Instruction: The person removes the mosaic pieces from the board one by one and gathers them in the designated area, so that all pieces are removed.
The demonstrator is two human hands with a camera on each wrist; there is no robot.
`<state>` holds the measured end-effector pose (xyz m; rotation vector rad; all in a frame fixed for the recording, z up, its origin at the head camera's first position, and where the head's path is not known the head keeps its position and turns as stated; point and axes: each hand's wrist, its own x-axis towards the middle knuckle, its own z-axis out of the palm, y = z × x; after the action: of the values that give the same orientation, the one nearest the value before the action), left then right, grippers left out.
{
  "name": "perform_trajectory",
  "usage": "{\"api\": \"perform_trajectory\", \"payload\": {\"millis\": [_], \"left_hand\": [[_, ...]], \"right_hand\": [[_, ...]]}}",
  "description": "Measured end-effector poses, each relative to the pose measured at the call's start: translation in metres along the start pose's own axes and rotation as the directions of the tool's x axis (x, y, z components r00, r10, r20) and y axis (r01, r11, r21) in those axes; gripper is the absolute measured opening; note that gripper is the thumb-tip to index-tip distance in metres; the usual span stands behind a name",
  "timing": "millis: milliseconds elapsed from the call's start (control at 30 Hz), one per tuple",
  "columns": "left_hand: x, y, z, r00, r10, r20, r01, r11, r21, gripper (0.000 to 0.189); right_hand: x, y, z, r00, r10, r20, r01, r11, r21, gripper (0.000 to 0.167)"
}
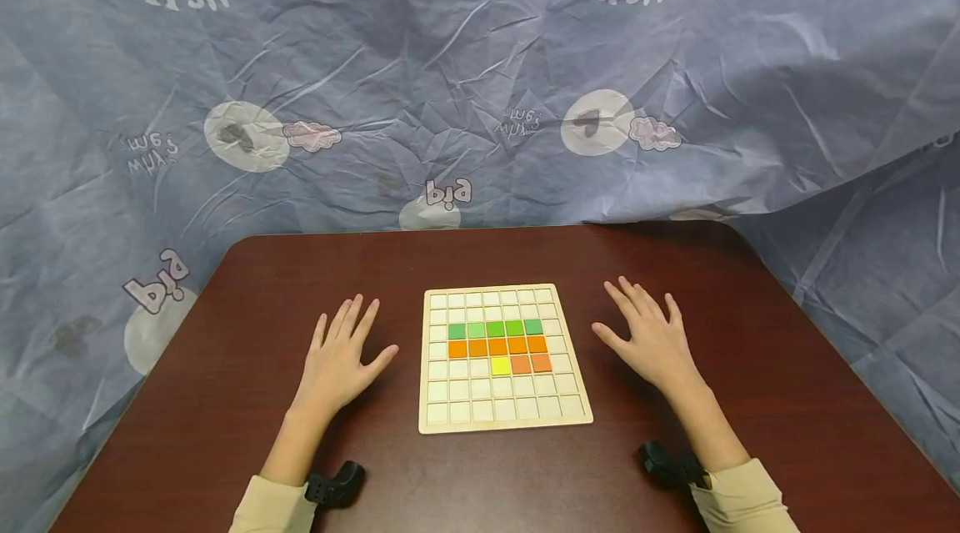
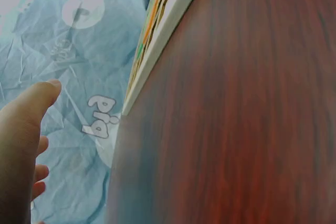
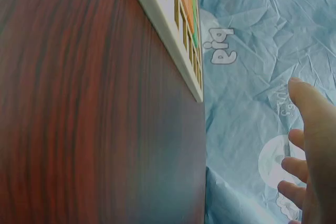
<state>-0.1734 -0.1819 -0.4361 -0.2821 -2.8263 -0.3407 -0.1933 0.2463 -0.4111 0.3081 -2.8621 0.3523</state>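
Note:
A pale wooden grid board point(image 1: 459, 413) lies between the two hands. Set in its cells are a row of green tiles point(image 1: 496, 329), a row of orange tiles point(image 1: 497, 346) below it, then one yellow tile point(image 1: 500, 365) beside two reddish-orange tiles point(image 1: 530, 364). To the board's left is my left hand point(image 1: 339, 366), fingers extended and thumb spread, holding nothing. My right hand point(image 1: 654, 343) is on the other side, also spread and holding nothing. Neither hand touches the board. Both wrist views catch the board's edge and part of the thumb and fingers.
The dark red-brown table point(image 1: 337, 262) has rounded far corners. Behind it and at its sides hangs a wrinkled blue-grey printed sheet point(image 1: 420, 57). Dark wrist-worn devices sit on the left wrist point(image 1: 335, 485) and the right wrist point(image 1: 667, 465).

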Motion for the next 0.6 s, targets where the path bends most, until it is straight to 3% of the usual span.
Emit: {"api": "perform_trajectory", "payload": {"millis": [167, 600], "left_hand": [[0.002, 0.008, 0.002, 1.0, -0.002, 0.022, 0.003, 0.999, -0.051, 0.072], [0.01, 0.033, 0.012, 0.999, 0.029, 0.017, -0.027, 0.997, -0.073, 0.07]], "right_hand": [[0.001, -0.009, 0.004, 0.999, -0.021, -0.024, 0.023, 0.997, 0.072, 0.067], [0.012, -0.043, 0.015, 0.997, -0.051, -0.06, 0.064, 0.969, 0.238, 0.054]]}}
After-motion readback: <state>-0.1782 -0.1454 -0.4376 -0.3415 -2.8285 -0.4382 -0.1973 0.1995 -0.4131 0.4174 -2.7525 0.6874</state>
